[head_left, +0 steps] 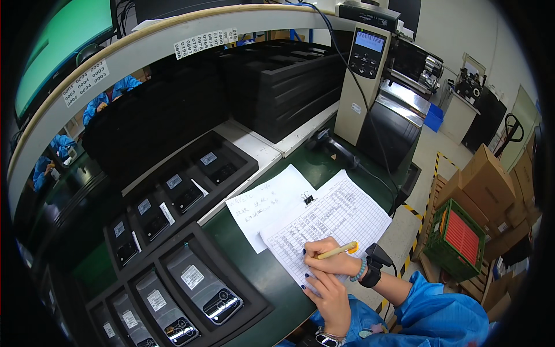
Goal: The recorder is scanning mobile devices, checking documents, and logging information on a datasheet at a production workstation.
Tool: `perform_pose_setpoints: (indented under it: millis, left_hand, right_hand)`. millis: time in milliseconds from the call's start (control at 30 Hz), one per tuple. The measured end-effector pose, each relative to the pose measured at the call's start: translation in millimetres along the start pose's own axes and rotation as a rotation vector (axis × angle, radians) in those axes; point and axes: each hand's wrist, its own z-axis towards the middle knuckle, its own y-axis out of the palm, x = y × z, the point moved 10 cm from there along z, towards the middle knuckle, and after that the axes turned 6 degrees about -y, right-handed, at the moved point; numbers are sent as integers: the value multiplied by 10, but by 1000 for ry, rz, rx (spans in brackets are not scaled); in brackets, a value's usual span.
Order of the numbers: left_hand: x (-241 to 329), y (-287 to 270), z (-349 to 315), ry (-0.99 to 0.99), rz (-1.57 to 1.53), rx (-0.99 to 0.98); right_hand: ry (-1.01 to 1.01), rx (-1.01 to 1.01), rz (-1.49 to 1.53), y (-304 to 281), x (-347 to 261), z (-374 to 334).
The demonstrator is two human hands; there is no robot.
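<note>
The person's right hand has a yellow pen pinched between thumb and fingers, over the lower part of a gridded sheet on the green bench; whether the tip touches, I can't tell. The left hand lies just below, unclenched, fingers loosely extended onto the sheet's lower edge, gripping nothing that I can see.

A black clip sits at the sheet's top, so if the left hand lifted, I'd expect the lower end to skew and spoil a written row. The dark cord by the right wrist could snag the paper's corner on a quick reach. A careless leftward sweep might jolt the foam tray and shift the nearest phone in its slot.
</note>
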Motion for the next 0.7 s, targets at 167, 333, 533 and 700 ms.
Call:
perform_pose_setpoints:
  millis: [167,333,533,700]
  left_hand:
    - [9,18,-7,7,-3,-4]
    - [0,2,-5,8,-9,-5]
    - [0,-2,-3,4,-7,13]
    - [-2,-3,-7,1,-5,15]
  right_hand:
    - [-4,5,-1,-1,-9,1]
    - [-8,9,-7,-2,-30,6]
    - [-6,16,-11,-35,-60,9]
    - [-2,10,-23,-20,-29,3]
